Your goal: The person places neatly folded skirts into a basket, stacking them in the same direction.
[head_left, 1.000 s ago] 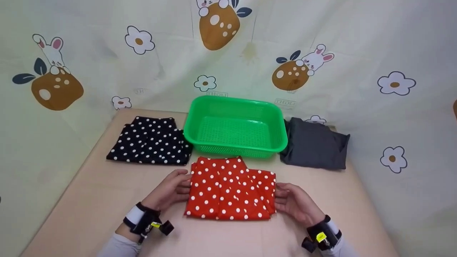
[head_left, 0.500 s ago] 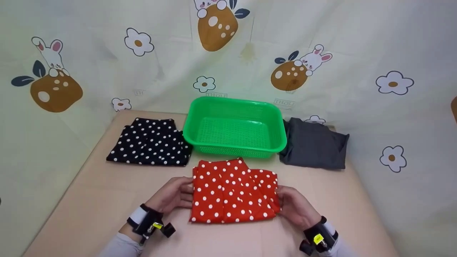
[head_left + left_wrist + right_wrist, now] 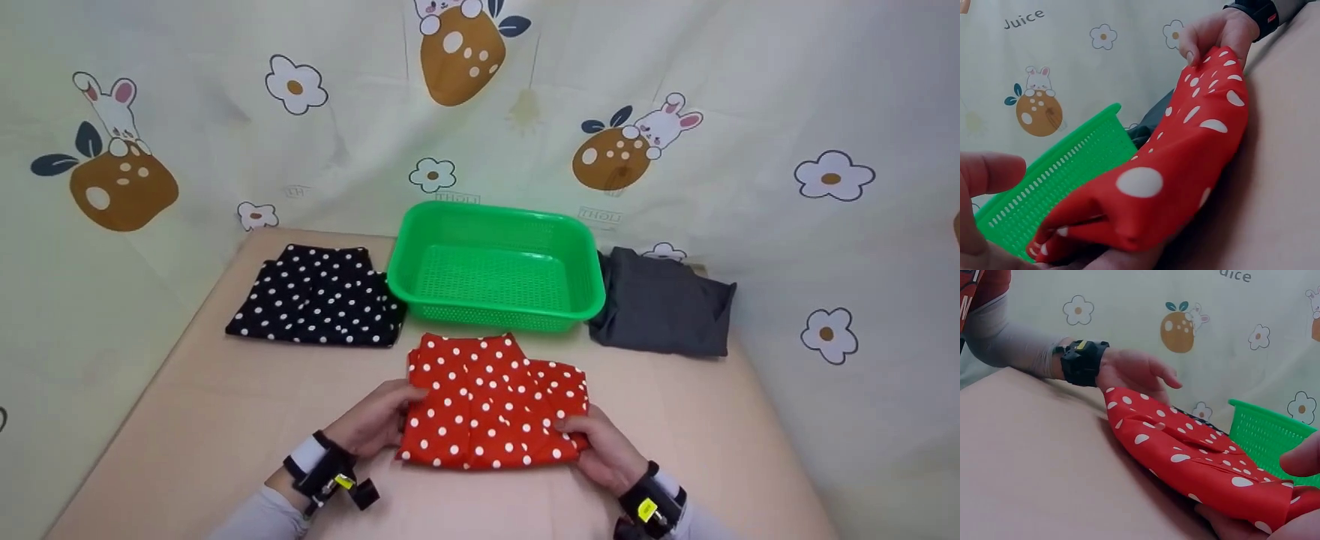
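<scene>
A folded red garment with white dots (image 3: 480,405) is in front of me in the head view, with a shadow under its near edge. At its left side my left hand (image 3: 373,421) has fingers beneath the fabric. In the left wrist view that hand's thumb (image 3: 994,173) stands well above the cloth. My right hand (image 3: 611,454) supports the opposite side, fingers underneath. Its thumb (image 3: 1304,458) hovers just over the fabric in the right wrist view. Much of the fingers is hidden under the garment.
Behind the garment stands an unfilled green plastic basket (image 3: 495,316). A folded black garment with white dots (image 3: 315,300) lies to its left, a folded dark grey garment (image 3: 664,304) to its right. All are on a pale tabletop (image 3: 225,420) before a printed curtain (image 3: 360,135).
The red garment has shifted slightly right. Both hands have moved inward and slid farther under its sides, and the thumbs now reach over its top.
</scene>
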The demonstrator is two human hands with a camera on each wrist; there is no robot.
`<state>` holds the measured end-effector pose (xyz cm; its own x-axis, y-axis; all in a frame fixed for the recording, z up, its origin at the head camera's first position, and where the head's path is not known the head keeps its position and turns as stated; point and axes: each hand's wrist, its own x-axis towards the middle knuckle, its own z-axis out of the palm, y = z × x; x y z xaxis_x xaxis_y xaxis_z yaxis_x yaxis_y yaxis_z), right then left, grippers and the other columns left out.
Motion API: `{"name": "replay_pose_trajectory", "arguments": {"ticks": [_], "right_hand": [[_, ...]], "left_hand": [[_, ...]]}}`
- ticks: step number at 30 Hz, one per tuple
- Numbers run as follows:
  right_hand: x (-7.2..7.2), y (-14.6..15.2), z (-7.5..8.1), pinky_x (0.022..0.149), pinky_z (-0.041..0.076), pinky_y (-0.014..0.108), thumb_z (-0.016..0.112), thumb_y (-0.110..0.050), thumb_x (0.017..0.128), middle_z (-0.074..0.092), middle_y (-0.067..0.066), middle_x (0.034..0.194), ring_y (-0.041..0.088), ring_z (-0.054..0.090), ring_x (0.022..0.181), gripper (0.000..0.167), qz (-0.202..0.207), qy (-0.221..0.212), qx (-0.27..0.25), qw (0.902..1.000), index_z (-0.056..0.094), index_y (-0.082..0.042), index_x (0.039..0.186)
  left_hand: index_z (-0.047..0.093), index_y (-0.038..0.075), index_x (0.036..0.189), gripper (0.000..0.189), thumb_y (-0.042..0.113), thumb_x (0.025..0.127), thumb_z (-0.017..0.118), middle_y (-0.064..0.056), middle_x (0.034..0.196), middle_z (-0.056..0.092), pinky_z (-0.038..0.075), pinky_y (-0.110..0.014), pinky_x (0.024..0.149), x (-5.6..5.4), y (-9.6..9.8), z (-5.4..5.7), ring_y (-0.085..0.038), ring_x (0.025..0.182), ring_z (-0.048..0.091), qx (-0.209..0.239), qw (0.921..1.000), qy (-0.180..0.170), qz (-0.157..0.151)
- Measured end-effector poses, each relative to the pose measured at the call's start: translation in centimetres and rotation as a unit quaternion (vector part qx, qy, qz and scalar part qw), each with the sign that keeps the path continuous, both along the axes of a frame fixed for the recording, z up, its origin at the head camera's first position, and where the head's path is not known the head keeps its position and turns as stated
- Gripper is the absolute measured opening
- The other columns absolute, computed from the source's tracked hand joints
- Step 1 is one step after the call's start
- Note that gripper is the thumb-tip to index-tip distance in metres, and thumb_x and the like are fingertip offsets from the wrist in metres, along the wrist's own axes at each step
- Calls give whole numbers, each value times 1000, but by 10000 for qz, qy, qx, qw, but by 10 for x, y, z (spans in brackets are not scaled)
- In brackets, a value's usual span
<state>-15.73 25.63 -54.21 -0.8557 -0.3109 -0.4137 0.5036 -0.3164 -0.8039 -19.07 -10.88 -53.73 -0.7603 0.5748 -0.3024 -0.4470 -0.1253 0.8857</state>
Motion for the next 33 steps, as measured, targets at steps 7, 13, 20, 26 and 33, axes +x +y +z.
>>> {"name": "replay_pose_trajectory", "arguments": {"ticks": [7, 13, 20, 26, 33], "right_hand": [[-1, 0, -4, 107, 58, 42, 64, 3, 92, 61, 12, 146, 24, 68, 126, 85, 119, 215, 187, 9995, 20, -2, 164], [-1, 1, -3, 106, 58, 40, 63, 3, 92, 64, 9, 142, 22, 68, 126, 83, 127, 229, 350, 9990, 21, -2, 164], [2, 2, 7, 111, 55, 44, 60, 3, 97, 57, 11, 149, 27, 66, 130, 86, 194, 211, -275, 9992, 12, -10, 167], [6, 2, 20, 112, 53, 46, 59, 5, 97, 56, 10, 150, 29, 65, 133, 88, 411, 408, -425, 9974, 9, -12, 168], [17, 4, 42, 111, 56, 40, 59, 3, 96, 55, 7, 148, 25, 62, 131, 80, 158, 1232, 317, 9917, 17, -8, 164]], "left_hand": [[22, -1, 163, 77, 5, 98, 63, -22, 150, 57, 59, -47, 106, 2, 12, -7, -28, 126, 68, -115, 9995, 254, 125], [23, -3, 163, 77, 0, 96, 61, -24, 147, 58, 60, -42, 104, 1, 13, -9, -25, 121, 70, -306, 9967, 603, 449], [21, 1, 166, 81, 4, 97, 62, -24, 152, 54, 60, -40, 104, 0, 10, -8, -24, 123, 68, -154, 9956, 602, 697], [20, 3, 166, 81, 6, 97, 63, -21, 150, 55, 59, -39, 105, 6, 4, 0, -23, 123, 67, 64, 9953, 641, 727], [21, 6, 166, 85, 11, 97, 70, -24, 153, 51, 58, -38, 108, 10, 9, 17, -25, 128, 64, -95, 9879, 1404, 652]]}}
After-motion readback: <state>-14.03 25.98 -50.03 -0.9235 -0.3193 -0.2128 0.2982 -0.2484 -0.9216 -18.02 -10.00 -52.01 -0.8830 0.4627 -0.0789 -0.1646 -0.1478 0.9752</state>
